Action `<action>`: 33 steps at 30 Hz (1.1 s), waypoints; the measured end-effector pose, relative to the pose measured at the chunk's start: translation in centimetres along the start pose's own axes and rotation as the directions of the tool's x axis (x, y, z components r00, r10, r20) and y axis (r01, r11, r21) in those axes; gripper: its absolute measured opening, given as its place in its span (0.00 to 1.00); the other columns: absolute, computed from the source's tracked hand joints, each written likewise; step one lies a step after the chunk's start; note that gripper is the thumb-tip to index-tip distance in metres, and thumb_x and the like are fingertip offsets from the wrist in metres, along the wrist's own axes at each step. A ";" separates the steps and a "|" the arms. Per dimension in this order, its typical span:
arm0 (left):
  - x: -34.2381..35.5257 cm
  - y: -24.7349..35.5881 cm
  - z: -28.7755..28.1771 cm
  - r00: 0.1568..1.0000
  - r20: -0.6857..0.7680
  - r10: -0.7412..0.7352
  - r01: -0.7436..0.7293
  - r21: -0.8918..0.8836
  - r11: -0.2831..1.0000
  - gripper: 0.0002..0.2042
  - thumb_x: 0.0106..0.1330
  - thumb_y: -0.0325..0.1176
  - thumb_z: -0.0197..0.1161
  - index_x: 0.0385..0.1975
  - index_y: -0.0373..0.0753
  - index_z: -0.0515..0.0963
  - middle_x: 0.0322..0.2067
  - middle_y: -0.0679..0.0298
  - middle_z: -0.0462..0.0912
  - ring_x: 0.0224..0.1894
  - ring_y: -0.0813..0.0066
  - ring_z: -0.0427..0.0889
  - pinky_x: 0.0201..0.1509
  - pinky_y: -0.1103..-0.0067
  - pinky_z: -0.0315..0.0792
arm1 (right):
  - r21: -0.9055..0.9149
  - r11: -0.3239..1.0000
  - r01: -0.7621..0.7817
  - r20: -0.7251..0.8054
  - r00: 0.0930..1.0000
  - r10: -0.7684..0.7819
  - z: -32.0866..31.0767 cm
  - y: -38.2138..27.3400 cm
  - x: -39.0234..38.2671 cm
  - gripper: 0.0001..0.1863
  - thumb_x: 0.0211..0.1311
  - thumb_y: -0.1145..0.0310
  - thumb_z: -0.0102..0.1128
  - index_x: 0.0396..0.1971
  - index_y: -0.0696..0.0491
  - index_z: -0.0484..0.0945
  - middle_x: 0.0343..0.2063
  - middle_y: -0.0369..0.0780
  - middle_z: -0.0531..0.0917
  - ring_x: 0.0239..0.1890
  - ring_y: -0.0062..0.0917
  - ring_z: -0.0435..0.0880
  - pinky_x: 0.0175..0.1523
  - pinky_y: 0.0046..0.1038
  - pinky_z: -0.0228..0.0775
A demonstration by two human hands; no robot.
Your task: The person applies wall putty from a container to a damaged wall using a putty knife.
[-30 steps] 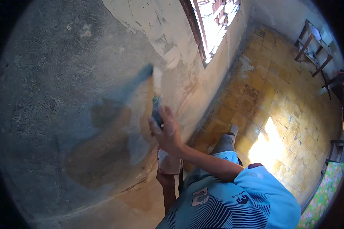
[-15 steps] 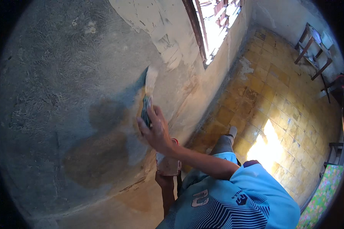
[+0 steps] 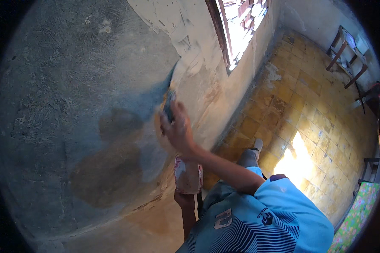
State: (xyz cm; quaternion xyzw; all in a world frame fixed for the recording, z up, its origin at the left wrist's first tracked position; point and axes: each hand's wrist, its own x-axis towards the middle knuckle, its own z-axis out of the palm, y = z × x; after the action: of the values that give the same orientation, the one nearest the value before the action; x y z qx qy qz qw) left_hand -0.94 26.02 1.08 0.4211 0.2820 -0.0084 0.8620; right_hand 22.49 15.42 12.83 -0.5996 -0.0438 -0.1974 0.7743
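My right hand [image 3: 180,131] is closed around the dark handle of a putty knife [image 3: 169,107]. Its pale blade, smeared by motion, lies against the grey wall [image 3: 93,76] at the lower edge of a patch of whitish putty [image 3: 173,25]. Below that hand, a rectangular tub [image 3: 187,176] with reddish, smeared edges is held close to my body. My left hand [image 3: 185,198] grips the tub from underneath, its fingers mostly hidden.
A barred window [image 3: 242,29] with a dark frame lets in bright light beyond the putty. Yellowish tiles cover the floor [image 3: 291,97] at right, with a sunlit patch. A small wooden table [image 3: 346,50] stands at the far wall; a floral green cloth [image 3: 356,215] lies lower right.
My right hand has moved the putty knife up and slightly right along the wall to the putty's edge. The tub shows more fully beneath my arm.
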 end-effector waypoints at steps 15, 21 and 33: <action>-0.7 -0.1 -2.1 0.994 -0.107 0.023 -0.029 -0.054 0.998 0.33 0.55 0.40 0.48 0.64 0.36 0.59 0.59 0.54 0.68 0.61 0.55 0.68 0.61 0.59 0.68 | 0.116 0.990 -0.084 -0.043 0.995 0.089 -1.6 -0.4 3.5 0.12 0.67 0.69 0.52 0.39 0.65 0.69 0.31 0.42 0.70 0.20 0.21 0.78 0.19 0.23 0.72; 0.5 -0.1 -1.1 0.989 -0.141 0.044 -0.046 -0.007 0.999 0.34 0.51 0.42 0.51 0.62 0.40 0.62 0.57 0.52 0.70 0.54 0.51 0.75 0.47 0.49 0.76 | -0.084 0.996 0.038 0.058 0.998 -0.033 -0.9 -2.9 -5.5 0.11 0.66 0.72 0.53 0.44 0.60 0.70 0.30 0.43 0.72 0.26 0.26 0.76 0.27 0.24 0.68; -0.6 0.3 1.1 1.000 0.006 -0.002 0.002 0.006 1.000 0.32 0.58 0.43 0.46 0.63 0.35 0.59 0.58 0.51 0.68 0.61 0.53 0.69 0.61 0.57 0.67 | 0.101 0.972 -0.210 -0.019 0.977 0.213 -5.1 2.7 2.1 0.12 0.66 0.70 0.52 0.44 0.61 0.71 0.33 0.44 0.72 0.20 0.24 0.78 0.22 0.26 0.70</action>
State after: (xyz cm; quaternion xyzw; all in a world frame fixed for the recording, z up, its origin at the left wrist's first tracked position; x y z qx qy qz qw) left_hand -0.84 25.30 2.10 0.4232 0.2799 -0.0115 0.8616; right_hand 24.55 10.64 9.65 -0.5589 0.0221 -0.1204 0.8201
